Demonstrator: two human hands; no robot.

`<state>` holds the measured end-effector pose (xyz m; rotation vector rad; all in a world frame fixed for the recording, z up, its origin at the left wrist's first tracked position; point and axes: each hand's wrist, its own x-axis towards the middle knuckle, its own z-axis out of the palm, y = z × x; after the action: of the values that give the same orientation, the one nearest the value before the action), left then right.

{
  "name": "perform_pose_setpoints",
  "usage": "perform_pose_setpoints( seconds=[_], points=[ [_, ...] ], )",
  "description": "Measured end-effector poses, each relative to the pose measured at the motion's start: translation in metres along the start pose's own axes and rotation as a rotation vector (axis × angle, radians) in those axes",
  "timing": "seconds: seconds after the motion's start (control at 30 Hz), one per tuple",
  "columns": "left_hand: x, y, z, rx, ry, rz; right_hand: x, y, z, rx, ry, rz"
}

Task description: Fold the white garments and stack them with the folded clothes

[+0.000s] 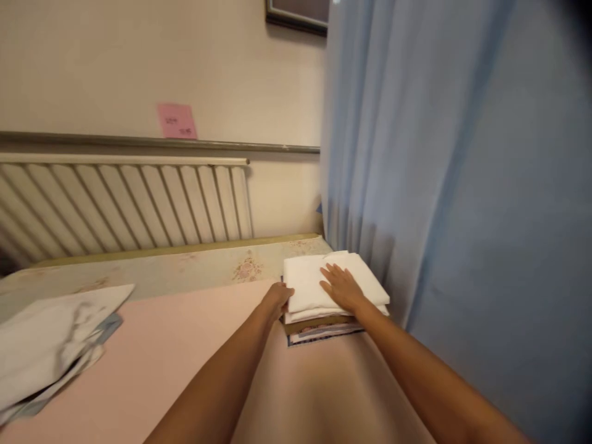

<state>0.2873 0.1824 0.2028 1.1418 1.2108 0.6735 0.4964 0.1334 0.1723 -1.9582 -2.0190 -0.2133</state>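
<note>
A folded white cloth [308,277] lies on top of a neat stack of folded fabrics at the far right of the bed. Lower in that stack show a brown layer [319,324] and patterned layers [330,333]. My left hand [277,299] grips the white cloth at its left edge, thumb against the side; some of its fingers are hidden. Flat on top of the white cloth rests my right hand [343,288], fingers stretched out and holding nothing.
Loose white and grey-blue cloths [46,345] lie in a pile on the pink sheet [185,333] at left. Behind the flowered bedding [198,265] stands a radiator [139,197] along the wall. A blue curtain [416,172] hangs close by the stack's right side.
</note>
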Motion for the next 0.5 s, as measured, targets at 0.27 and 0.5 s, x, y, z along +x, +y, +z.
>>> perform_pose_setpoints(
  seconds=[0.27, 0.5],
  points=[
    [-0.055, -0.048, -0.046, 0.076, 0.098, -0.027, 0.001, 0.024, 0.011, -0.194, 0.055, -0.151],
    [-0.13, -0.145, -0.15, 0.15, 0.241, -0.147, 0.012, 0.026, 0.009, -0.087, 0.005, -0.044]
  ],
)
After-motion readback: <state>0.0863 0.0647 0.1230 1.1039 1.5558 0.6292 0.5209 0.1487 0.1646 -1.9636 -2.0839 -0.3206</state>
